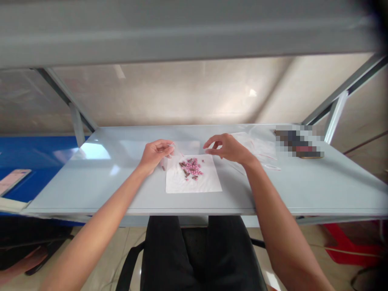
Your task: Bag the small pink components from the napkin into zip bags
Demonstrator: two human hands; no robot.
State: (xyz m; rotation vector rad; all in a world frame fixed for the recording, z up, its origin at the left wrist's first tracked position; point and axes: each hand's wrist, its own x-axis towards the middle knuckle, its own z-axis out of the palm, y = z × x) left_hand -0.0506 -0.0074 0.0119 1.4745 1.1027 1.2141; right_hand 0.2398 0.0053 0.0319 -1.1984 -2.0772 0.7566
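Note:
A square white sheet (pixel 195 186) lies on the table, bearing a loose pile of small pink beads (pixel 194 166) and several dark, elongated pieces (pixel 186 172). At the sheet's upper left, my left hand (pixel 157 153) pinches the edge of a clear plastic bag (pixel 178 150); part of the bag hangs below the fingers with a few small pieces near it. My right hand (pixel 222 147) hovers at the sheet's upper right, thumb and fingers apart, with nothing visible between them.
Clear plastic bags (pixel 262 151) with red-edged seals lie right of my right hand. Farther right is a pixelated object (pixel 300 143). A grey shelf beam (pixel 182 36) crosses overhead. On the left, a phone-like object (pixel 13 180) rests on a blue surface (pixel 54 157).

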